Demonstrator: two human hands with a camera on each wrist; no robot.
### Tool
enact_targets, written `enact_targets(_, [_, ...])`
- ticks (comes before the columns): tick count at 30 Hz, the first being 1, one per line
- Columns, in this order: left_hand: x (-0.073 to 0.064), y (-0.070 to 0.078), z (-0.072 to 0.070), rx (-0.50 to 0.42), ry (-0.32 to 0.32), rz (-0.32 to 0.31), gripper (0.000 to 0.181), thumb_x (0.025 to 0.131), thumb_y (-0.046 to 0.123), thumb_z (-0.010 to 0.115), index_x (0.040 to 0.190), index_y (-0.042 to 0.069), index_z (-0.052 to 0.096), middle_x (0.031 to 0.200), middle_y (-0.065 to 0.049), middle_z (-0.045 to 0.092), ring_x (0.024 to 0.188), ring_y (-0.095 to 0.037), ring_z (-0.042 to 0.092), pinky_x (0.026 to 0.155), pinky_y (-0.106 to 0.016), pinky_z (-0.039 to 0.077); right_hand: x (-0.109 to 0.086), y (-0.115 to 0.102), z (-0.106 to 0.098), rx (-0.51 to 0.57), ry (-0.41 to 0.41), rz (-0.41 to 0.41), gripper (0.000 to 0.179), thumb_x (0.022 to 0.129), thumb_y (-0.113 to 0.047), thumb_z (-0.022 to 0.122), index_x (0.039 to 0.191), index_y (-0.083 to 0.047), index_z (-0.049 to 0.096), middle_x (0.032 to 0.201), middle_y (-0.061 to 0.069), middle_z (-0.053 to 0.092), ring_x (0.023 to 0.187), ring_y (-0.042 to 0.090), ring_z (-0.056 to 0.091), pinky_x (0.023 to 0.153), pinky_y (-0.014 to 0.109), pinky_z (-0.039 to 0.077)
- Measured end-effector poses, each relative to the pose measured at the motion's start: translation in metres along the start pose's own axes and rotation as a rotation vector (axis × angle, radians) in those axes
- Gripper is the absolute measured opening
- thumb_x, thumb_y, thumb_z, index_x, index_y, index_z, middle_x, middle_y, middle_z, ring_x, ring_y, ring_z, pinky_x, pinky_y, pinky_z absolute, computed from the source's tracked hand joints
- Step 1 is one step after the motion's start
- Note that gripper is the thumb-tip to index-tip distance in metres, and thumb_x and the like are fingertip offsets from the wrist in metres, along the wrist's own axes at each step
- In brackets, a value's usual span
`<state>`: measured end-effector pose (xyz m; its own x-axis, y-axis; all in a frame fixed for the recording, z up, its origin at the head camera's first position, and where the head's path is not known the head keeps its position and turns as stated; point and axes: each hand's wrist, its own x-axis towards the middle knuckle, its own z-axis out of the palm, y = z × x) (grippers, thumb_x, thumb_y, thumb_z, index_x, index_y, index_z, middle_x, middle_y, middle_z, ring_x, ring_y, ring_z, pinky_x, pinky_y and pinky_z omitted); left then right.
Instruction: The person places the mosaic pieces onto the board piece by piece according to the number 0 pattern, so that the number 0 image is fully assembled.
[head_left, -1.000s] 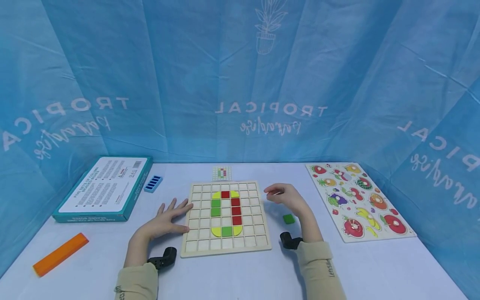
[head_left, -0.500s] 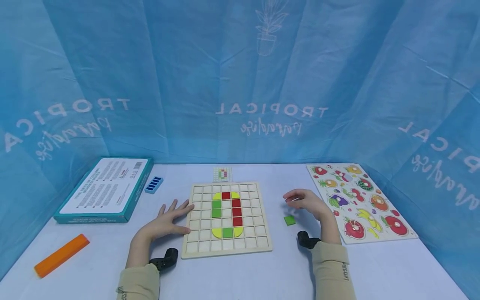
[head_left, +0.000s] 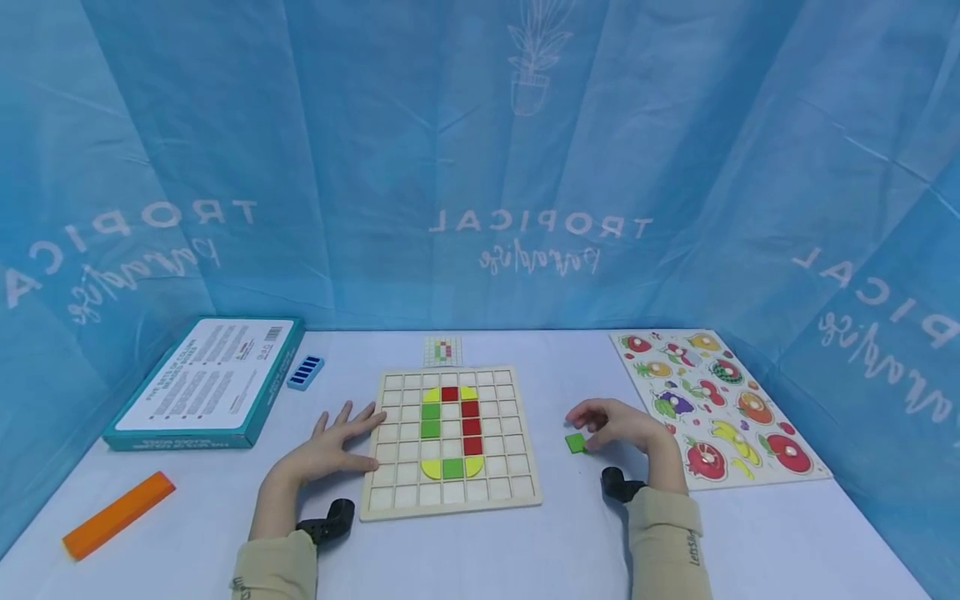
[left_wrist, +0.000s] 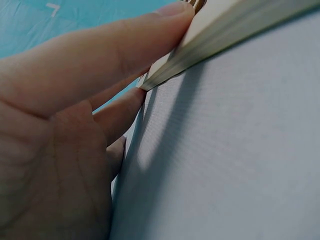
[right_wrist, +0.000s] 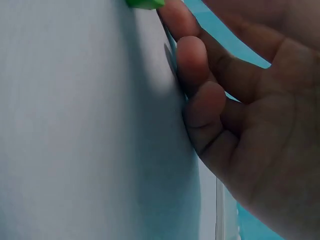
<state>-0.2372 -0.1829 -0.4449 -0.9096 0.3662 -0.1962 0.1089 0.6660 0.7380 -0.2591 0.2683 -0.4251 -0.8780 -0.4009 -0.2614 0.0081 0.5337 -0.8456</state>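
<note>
A wooden grid board point(head_left: 450, 496) lies mid-table with red, green and yellow tiles set in a ring on it. My left hand point(head_left: 330, 446) rests spread against the board's left edge; its thumb and fingertips touch the frame in the left wrist view. Right of the board, a loose green square tile point(head_left: 575, 442) lies on the table. My right hand point(head_left: 626, 423) is over it, thumb at the tile's right edge and index finger above its far side. In the right wrist view, only a corner of the green tile point(right_wrist: 146, 4) shows, near bent fingers.
A small pattern card point(head_left: 442, 351) stands behind the board. To the left are a teal box point(head_left: 202, 375), a blue slotted piece point(head_left: 306, 372) and an orange bar point(head_left: 118, 515). A fruit puzzle board point(head_left: 720, 408) lies right of my right hand.
My right hand has moved right from beside the board's edge, then lowered its thumb and fingers to the loose green tile. The left hand stays on the board's edge.
</note>
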Motion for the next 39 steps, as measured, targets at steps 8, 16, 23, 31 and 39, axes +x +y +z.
enact_targets(8, [0.0,0.001,0.0,0.006,0.003,0.001,0.09,0.068,0.039,0.074,0.142,0.009,0.035,0.153,-0.015,0.013,0.139,-0.039,-0.012,0.107,-0.056,-0.019,0.003,-0.003,0.005,-0.078,0.025,0.023,0.037,0.068,0.007,0.07,0.103,-0.002,0.063,0.088,0.007,0.055,0.081,0.021,0.047,0.07,0.027,0.044])
enact_targets(16, [-0.001,0.001,0.0,0.003,-0.002,0.004,0.089,0.069,0.039,0.074,0.142,0.008,0.035,0.153,-0.016,0.014,0.139,-0.04,-0.012,0.107,-0.056,-0.018,0.005,-0.008,0.011,-0.074,0.071,0.063,0.035,0.068,0.008,0.07,0.1,-0.003,0.064,0.083,0.005,0.051,0.08,0.02,0.046,0.069,0.028,0.04])
enact_targets(23, [-0.002,0.002,-0.002,-0.013,-0.005,0.002,0.089,0.069,0.039,0.074,0.143,0.007,0.034,0.153,-0.016,0.012,0.139,-0.039,-0.013,0.107,-0.056,-0.019,0.006,-0.013,0.012,-0.072,0.104,0.095,0.028,0.071,0.004,0.068,0.099,-0.001,0.067,0.082,0.005,0.054,0.079,0.019,0.047,0.068,0.028,0.039])
enact_targets(31, [-0.001,0.003,-0.002,-0.009,-0.006,0.001,0.089,0.07,0.039,0.073,0.143,0.008,0.033,0.153,-0.016,0.012,0.139,-0.039,-0.013,0.108,-0.055,-0.019,0.007,-0.015,0.012,-0.091,0.138,0.117,0.02,0.078,-0.006,0.066,0.097,-0.002,0.067,0.089,0.004,0.064,0.081,0.017,0.052,0.07,0.028,0.043])
enact_targets(39, [-0.001,0.002,-0.001,0.002,-0.002,0.003,0.089,0.07,0.04,0.073,0.142,0.007,0.034,0.153,-0.017,0.013,0.139,-0.039,-0.012,0.108,-0.055,-0.019,0.012,-0.018,0.011,-0.02,0.183,0.07,0.024,0.081,-0.009,0.066,0.104,-0.002,0.062,0.086,0.006,0.061,0.078,0.018,0.056,0.072,0.03,0.044])
